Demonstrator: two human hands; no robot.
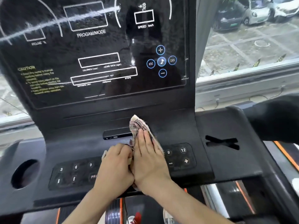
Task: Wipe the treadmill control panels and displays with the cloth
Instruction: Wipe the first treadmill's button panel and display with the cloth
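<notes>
The fingers (146, 139) of the right hand (149, 160) lie straight and close together, pressed flat on a pink-and-brown checked cloth (137, 125) with nothing gripped. Just beside them, the left hand (115, 162) has its fingers curled and pinches a bunched edge of the same cloth; the two hands touch along their sides. The cloth lies under the right palm and runs out past the fingertips. Its free end points toward the back edge of the matt black plastic treadmill console (226, 167), at the middle of its width, and overlaps the right end of a narrow glossy port strip (116, 135). Two dark button pads sit on either side of the hands: the left pad (72, 172) shows 3, 6 and 9, and the right pad (179, 156) shows 9, 12, plus and minus. Near the console's left edge is a round cup-holder recess (24, 173), its inside too dark to tell what it holds. Near the right edge is an X-shaped slot (221, 142). Above the cloth and apart from it rises the glossy black display panel (97, 50), with white outlines and blue-ringed music buttons (161, 61). A white smear (77, 16) crosses the panel's upper left.
</notes>
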